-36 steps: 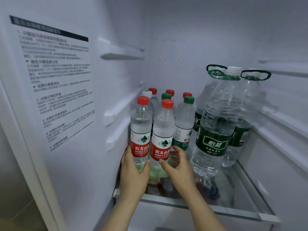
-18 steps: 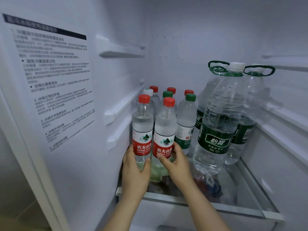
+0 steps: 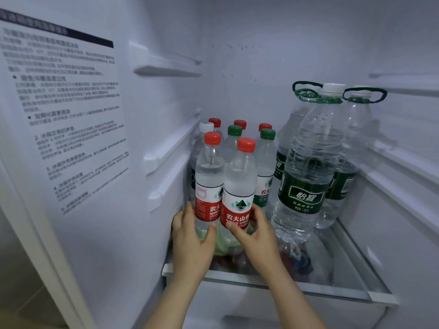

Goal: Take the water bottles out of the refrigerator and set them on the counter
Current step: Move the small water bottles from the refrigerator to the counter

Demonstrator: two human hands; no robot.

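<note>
Head view: both hands reach into the fridge. The left hand point(image 3: 192, 241) has its grip clamped round the base of the front-left bottle point(image 3: 209, 186); the right hand point(image 3: 255, 236) is clamped low on the front-right bottle point(image 3: 238, 188). Both red-capped bottles stand at the front of the glass shelf point(image 3: 332, 284), touching each other, with more small bottles just behind and three big jugs point(image 3: 306, 176) to the right. This looks like the pick-up step. Next, I judge, both must lift clear and draw straight back without knocking neighbours. The surface is out of sight; a printed notice point(image 3: 64, 110) covers the fridge's left wall.
</note>
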